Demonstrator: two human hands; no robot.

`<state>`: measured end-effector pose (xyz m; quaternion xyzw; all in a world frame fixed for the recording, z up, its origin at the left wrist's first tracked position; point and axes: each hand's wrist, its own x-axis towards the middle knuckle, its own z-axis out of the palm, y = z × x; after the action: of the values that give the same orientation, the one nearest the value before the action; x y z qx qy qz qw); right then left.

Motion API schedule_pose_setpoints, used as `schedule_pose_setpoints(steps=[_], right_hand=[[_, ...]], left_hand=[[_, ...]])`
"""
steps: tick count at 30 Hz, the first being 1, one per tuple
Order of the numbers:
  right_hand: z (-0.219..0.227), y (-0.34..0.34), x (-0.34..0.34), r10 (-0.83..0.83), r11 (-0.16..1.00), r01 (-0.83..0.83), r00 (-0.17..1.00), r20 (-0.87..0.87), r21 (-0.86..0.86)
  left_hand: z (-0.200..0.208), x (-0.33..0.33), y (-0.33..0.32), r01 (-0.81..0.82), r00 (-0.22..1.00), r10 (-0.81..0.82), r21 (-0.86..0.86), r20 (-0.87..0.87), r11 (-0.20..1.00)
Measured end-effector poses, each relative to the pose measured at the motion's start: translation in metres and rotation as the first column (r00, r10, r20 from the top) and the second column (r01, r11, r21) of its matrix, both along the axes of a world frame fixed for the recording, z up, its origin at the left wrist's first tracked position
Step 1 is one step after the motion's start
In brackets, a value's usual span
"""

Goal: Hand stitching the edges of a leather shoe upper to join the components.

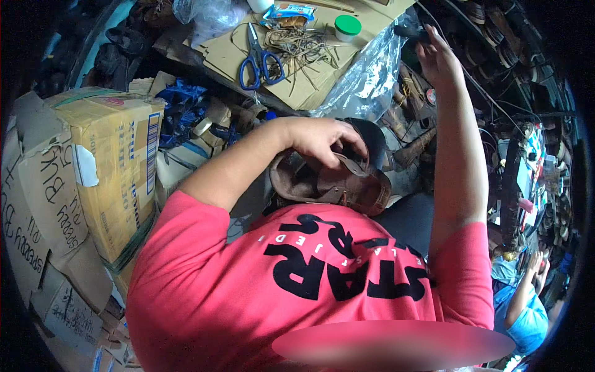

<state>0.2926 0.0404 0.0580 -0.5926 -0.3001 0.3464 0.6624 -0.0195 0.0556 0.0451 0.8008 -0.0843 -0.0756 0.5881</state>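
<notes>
A brown leather shoe (353,187) lies in my lap, its stitched edge and opening facing up. My left hand (325,141) grips its upper edge, thumb on one side and fingers bent over the other. A dark rounded piece (369,137) is just beyond those fingers, partly hidden. My right hand (441,61) is raised at the upper right, away from the shoe, its fingers stretched upward and a little bent. I make out nothing held in it. Beside it are a dark object (409,32) and clear plastic sheeting (365,87).
Cardboard sheets (217,54) ahead bear blue-handled scissors (253,65), brown cord strips (304,53), a green-lidded tub (348,26) and a snack packet (290,13). A carton (111,180) stands at left. Piled shoes (496,28) fill the right; another person (524,307) is at lower right.
</notes>
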Motion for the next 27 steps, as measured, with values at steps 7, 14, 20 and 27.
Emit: schedule_pose_setpoints(steps=[7,14,20,27], right_hand=[[-0.034,0.084,-0.014,0.032,0.988,0.047,0.868,-0.495,0.146],[-0.038,0.095,-0.027,-0.007,0.988,-0.017,0.988,-0.152,-0.155],[0.008,0.062,-0.051,0.089,0.940,0.025,0.945,0.313,-0.341],[0.022,-0.073,-0.097,0.032,0.999,-0.034,0.930,0.367,0.000]], left_hand=[[0.016,-0.021,0.016,-0.431,0.881,0.346,-0.249,-0.321,0.867],[0.007,-0.017,0.030,-0.582,0.800,0.486,-0.260,-0.351,0.770],[0.004,-0.019,0.030,-0.648,0.748,0.537,-0.256,-0.390,0.717],[0.009,-0.022,0.019,-0.697,0.717,0.525,-0.441,-0.459,0.566]])
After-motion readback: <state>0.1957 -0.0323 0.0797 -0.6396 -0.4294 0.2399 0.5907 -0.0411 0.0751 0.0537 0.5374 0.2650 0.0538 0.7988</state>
